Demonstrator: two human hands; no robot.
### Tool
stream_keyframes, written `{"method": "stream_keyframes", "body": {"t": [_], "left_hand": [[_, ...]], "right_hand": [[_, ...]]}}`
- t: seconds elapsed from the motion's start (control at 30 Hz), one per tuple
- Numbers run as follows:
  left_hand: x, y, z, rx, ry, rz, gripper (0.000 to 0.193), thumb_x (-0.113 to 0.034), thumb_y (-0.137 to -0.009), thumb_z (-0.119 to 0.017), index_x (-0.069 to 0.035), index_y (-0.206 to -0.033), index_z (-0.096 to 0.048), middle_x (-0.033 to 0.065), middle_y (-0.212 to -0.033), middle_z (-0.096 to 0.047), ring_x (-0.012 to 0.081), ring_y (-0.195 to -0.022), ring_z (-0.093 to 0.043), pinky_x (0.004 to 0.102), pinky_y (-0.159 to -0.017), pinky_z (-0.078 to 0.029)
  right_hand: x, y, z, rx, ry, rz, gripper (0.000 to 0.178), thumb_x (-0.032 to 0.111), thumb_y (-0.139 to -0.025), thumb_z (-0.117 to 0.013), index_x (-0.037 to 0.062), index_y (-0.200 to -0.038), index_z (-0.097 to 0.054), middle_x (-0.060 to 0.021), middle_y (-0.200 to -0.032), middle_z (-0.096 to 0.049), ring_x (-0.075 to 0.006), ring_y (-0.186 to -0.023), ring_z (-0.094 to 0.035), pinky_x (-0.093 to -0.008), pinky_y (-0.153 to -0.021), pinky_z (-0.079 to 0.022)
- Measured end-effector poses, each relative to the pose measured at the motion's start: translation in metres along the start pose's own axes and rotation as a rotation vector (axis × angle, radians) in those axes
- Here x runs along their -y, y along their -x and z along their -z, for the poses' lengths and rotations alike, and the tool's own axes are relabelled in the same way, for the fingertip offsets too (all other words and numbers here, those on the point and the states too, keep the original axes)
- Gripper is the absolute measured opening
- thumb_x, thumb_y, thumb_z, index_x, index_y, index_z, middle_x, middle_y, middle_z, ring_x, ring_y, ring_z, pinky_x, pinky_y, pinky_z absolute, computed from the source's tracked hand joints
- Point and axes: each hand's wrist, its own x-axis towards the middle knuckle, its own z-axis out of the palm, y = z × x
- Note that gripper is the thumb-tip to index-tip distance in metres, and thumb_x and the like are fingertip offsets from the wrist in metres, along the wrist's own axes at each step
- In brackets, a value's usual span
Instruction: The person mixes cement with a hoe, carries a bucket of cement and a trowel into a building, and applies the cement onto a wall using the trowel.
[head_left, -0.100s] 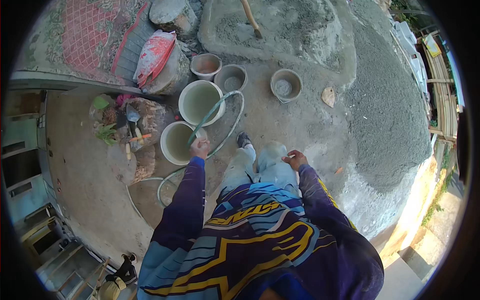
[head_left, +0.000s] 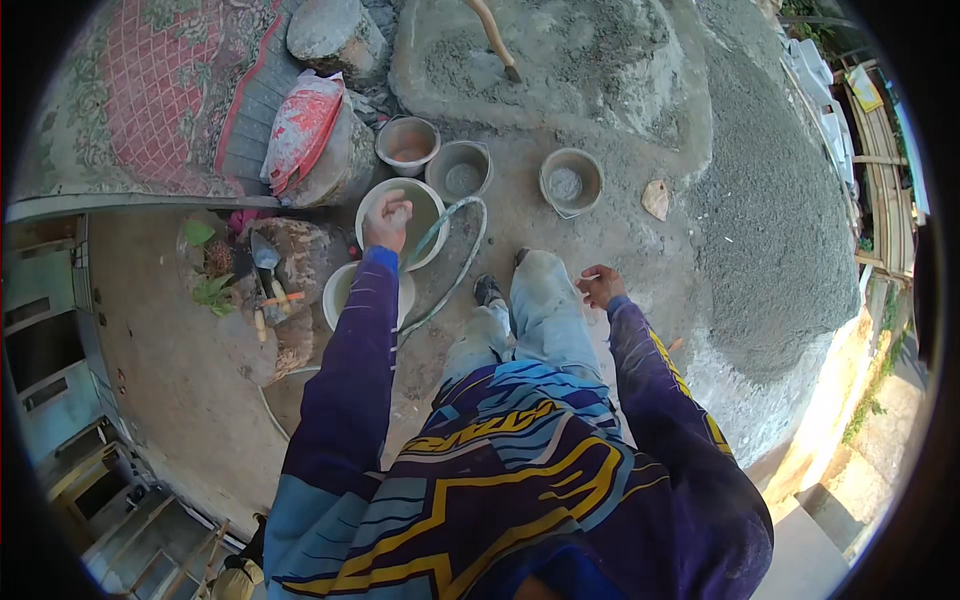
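My left hand [head_left: 387, 221] hovers above the larger light-coloured bucket [head_left: 427, 190], with water in it. Its fingers are loosely curled, and nothing shows between them. A green hose [head_left: 472, 262] loops to the right of this hand, its one end hanging down near the bucket's front rim. Just below, a second light bucket [head_left: 409, 302] with greyish water is partly hidden by my left forearm. Beside my right knee, my right hand [head_left: 600, 287] hangs with its fingers loosely bent and apart, holding nothing.
Three smaller grey buckets, one [head_left: 572, 184] apart, stand ahead. Beyond lies wet cement mix [head_left: 560, 50] with a wooden-handled tool [head_left: 492, 38] in it. A grey sand heap [head_left: 775, 230] rises right. At left, a trowel [head_left: 265, 254] rests on a stump; a red-white sack [head_left: 303, 130] lies behind.
My left hand has moved forward, from beside the hose at the nearer bucket to above the farther one. My right hand has shifted slightly right and forward, away from my knee.
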Motion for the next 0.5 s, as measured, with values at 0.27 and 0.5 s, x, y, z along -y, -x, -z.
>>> {"method": "stream_keyframes", "body": {"t": [0.27,0.5], "left_hand": [[-0.186,-0.286,-0.150,0.055,-0.567,-0.839,0.035,-0.010,-0.077,-0.069,-0.006,-0.111,-0.064,0.0124,-0.106,-0.063,0.0344,-0.112,-0.054,0.0415,-0.095,-0.043],[-0.155,-0.510,-0.264,0.312,-1.535,-0.331,0.027,-0.020,-0.084,-0.058,-0.005,-0.105,-0.064,0.0122,-0.099,-0.066,0.0323,-0.104,-0.059,0.0529,-0.093,-0.040]], "right_hand": [[0.309,-0.218,0.034,0.190,-0.569,0.148,0.031,0.032,-0.093,-0.058,0.0071,-0.111,-0.058,-0.0071,-0.095,-0.062,-0.0183,-0.075,-0.064,-0.0328,-0.063,-0.055],[0.507,-0.505,-0.023,0.666,-1.372,-0.107,0.058,0.056,-0.093,-0.048,0.0021,-0.111,-0.055,-0.0143,-0.104,-0.065,-0.0272,-0.096,-0.064,-0.0426,-0.085,-0.053]]}}
